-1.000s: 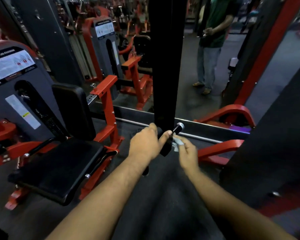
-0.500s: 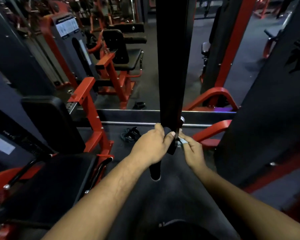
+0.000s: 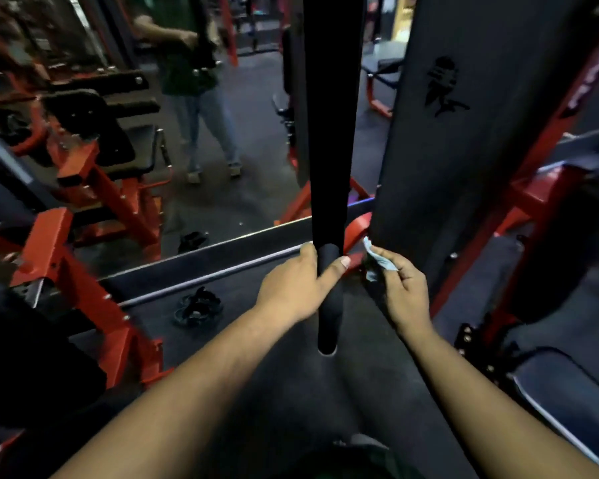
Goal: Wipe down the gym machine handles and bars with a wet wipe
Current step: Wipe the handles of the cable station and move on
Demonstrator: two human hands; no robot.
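A black padded handle (image 3: 328,305) points toward me from the bottom of a wide black upright bar (image 3: 329,126). My left hand (image 3: 298,285) grips the handle near its top, thumb across the front. My right hand (image 3: 400,288) is just right of the handle and apart from it, pinching a crumpled pale blue wet wipe (image 3: 377,259) between thumb and fingers.
A tall black machine panel (image 3: 464,133) stands right behind my right hand. Red-framed seats (image 3: 94,174) fill the left, a padded bench (image 3: 567,392) lies at lower right. Black straps (image 3: 198,307) lie on the floor near a mirror, which shows a standing person (image 3: 194,98).
My right hand has come off the handle and moved right with the wipe. My left hand keeps its grip. The view has swung to the right.
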